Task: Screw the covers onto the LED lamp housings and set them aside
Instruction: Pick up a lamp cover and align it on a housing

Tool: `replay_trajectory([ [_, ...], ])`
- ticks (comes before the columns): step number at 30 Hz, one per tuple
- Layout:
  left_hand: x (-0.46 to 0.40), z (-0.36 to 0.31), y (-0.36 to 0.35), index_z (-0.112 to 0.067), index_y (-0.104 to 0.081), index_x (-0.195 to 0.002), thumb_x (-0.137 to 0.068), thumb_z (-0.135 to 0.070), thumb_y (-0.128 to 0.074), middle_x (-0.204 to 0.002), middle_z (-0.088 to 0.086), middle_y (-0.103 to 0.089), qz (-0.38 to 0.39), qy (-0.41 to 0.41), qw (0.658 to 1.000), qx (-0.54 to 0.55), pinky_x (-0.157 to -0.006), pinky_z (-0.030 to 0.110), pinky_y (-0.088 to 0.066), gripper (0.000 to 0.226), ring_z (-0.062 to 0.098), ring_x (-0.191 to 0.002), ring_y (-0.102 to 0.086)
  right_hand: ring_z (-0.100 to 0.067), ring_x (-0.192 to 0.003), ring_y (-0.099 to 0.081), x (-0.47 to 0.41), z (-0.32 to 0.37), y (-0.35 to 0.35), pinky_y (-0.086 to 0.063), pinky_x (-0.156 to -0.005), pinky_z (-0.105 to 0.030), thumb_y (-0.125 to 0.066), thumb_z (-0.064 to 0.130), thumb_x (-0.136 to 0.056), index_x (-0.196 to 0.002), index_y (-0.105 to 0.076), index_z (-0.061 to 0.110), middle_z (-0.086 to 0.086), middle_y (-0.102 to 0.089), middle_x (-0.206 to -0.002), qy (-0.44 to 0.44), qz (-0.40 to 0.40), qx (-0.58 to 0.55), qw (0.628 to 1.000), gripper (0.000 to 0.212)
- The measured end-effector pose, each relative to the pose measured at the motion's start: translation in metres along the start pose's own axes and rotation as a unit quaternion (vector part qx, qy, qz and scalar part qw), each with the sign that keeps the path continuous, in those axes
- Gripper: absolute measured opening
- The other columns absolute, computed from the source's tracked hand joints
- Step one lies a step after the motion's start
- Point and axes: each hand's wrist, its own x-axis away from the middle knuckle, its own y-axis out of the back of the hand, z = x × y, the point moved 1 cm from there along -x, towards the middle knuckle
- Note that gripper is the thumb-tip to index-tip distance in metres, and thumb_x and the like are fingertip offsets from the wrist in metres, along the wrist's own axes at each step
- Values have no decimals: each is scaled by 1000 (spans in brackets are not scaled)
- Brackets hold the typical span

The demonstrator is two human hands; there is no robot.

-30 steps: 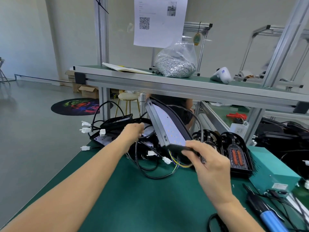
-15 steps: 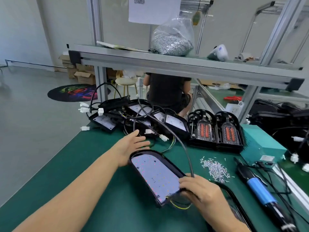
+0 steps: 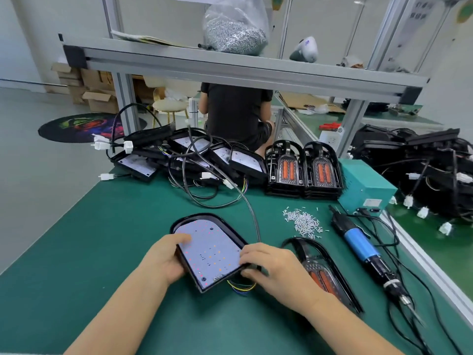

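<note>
The LED lamp housing (image 3: pixel 210 249) is a black arch-shaped shell with a pale board dotted red and orange, lying face up on the green table (image 3: pixel 84 242) at centre. One cover (image 3: pixel 323 272) lies at its 3 o'clock; two stacks of covers (image 3: pixel 303 170) stand at 1 o'clock, beside perhaps five more housings (image 3: pixel 194 155). The left hand (image 3: pixel 163 257) grips the left rim, thumb on the board; the right hand (image 3: pixel 271 265) pinches the lower right corner.

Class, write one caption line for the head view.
Both hands, left hand and right hand, hold a lamp housing flat on the green table.
</note>
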Motion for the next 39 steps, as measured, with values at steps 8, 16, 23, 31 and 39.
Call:
replay_trajectory([
  [8, 0, -2, 20, 4, -53, -111, -94, 3, -38, -108, 19, -61, -19, -53, 995, 80, -86, 51, -41, 23, 35, -97, -58, -7, -133, -41, 38, 0, 39, -36, -103, -26, -65, 56, -82, -148, -31, 40, 15, -25, -156, -238, -9, 137, 962, 76],
  [16, -4, 3, 13, 1, -62, -97, -94, -5, -43, -82, 13, -74, 28, -64, 990, 121, -79, 46, -47, 19, 27, -85, -67, -23, -147, -14, 80, -7, 47, -25, -116, -44, -47, 89, -55, -151, 8, 42, 4, 3, -162, -500, 93, 139, 850, 121],
  [23, -7, 3, 14, -10, -66, -107, -97, -39, -44, -104, 10, -73, 72, -99, 979, 161, -78, 44, -48, 37, 23, -91, -70, -22, -139, -29, 67, 2, 54, -31, -111, -34, -64, 70, -63, -151, 2, 42, 7, -3, -160, -451, 83, 145, 877, 113],
  [31, -9, 8, -4, -11, -61, -119, -93, -64, -28, -111, 13, -70, 115, -73, 974, 183, -83, 46, -46, 68, 30, -96, -69, -11, -140, -30, -20, 48, 67, -30, -115, -35, -74, 66, -51, -151, -18, 30, 10, -26, -153, -222, -6, 25, 975, 120],
  [39, -7, 11, -15, -8, -61, -121, -92, -65, -28, -123, 19, -63, 189, -69, 957, 207, -89, 49, -45, 72, 35, -107, -64, -9, -148, -1, -60, 50, 4, -6, -119, -24, -78, 58, -60, -156, -1, 28, 7, -2, -163, -171, 67, 32, 983, 127],
])
